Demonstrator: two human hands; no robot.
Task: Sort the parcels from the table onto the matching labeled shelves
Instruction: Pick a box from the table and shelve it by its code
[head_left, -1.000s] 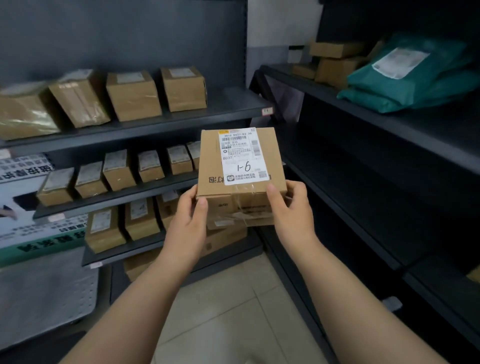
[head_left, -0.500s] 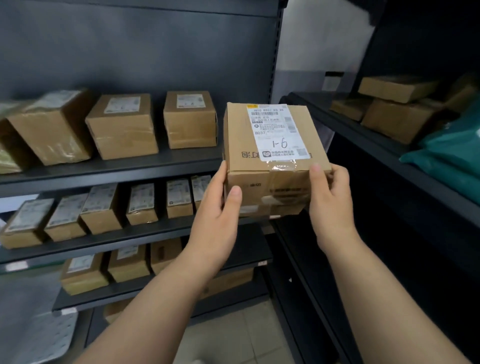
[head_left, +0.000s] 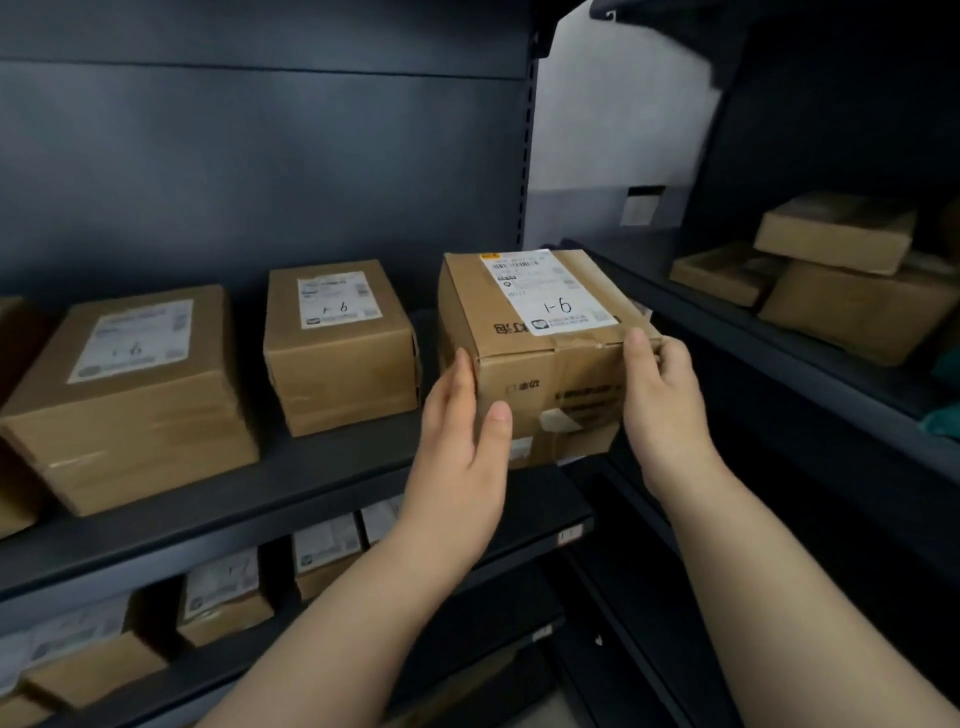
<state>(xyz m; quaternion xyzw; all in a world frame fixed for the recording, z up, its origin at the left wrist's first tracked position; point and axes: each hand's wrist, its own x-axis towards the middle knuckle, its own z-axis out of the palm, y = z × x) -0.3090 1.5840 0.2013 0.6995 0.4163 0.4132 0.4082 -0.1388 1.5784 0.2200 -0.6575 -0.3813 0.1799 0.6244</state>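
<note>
Since the earlier frame the brown cardboard parcel (head_left: 535, 358) has gone from mid-air in front of the racks to the level of the dark metal top shelf (head_left: 311, 499). It now sits in the centre of the frame, at the shelf's right end. The left hand (head_left: 457, 452) grips its near left corner, fingers along the side and thumb on the front face. The right hand (head_left: 665, 410) grips the near right corner, thumb on the top edge. Whether the parcel's base already touches the shelf cannot be told.

Its white shipping label (head_left: 550, 291) carries a handwritten 1-6. The same marking shows on the small cardboard box (head_left: 340, 348) just to its left and on the larger cardboard box (head_left: 130, 395) at the left of the frame. So this looks like the right shelf.

To finish the step well:
- Lower the parcel until its base lies flat, then slide it back so no part overhangs the front lip.
- Keep a small gap from the neighbouring box so that box is not pushed askew.
- Keep the label facing up and readable.
- Let go only once the shelf carries the weight, drawing both hands off sideways.

Further cardboard boxes (head_left: 831, 275) are stacked on the dark rack at the right of the frame.
</note>
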